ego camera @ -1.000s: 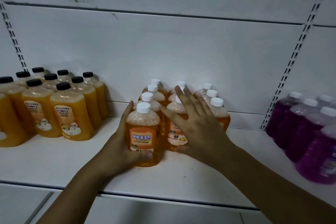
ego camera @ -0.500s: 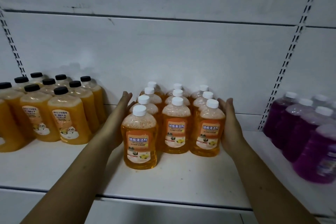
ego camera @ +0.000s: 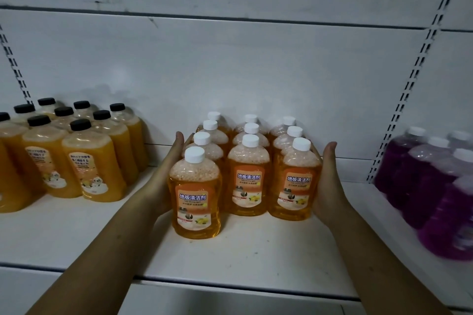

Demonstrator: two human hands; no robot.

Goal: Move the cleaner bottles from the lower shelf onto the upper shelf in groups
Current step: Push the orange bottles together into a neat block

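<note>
Left hand: laid flat against the left side of the white-capped orange bottles. The fingers are held straight and pointed toward the back panel. Nothing is gripped, and the palm is partly hidden behind the front-left bottle.
Right hand: laid flat against the right side of the same group, touching the front bottle of the right column. The fingers are held straight and nothing is gripped.
Group position: enclosed between the two palms and stood upright on the white shelf board, with the rear row close to the back panel.
Group count: ten bottles, counted by their white caps.
Group layout: three columns are run front to back, with four bottles in the left column, three in the middle and three in the right.
Front-left bottle: set forward of the front line of the other two columns.
Labels: three orange labels with printed characters are seen facing forward, one on each front bottle.
Black-capped bottles: nine black caps are counted, to the left of the left arm and well apart from the group. The cluster is cut by the picture edge, so the total cannot be told.
Purple bottles: four white caps are made out at the right. The cluster is blurred and cut by the edge, so the total cannot be told.
Slotted uprights: two are counted on the back wall, one at each side.
</note>
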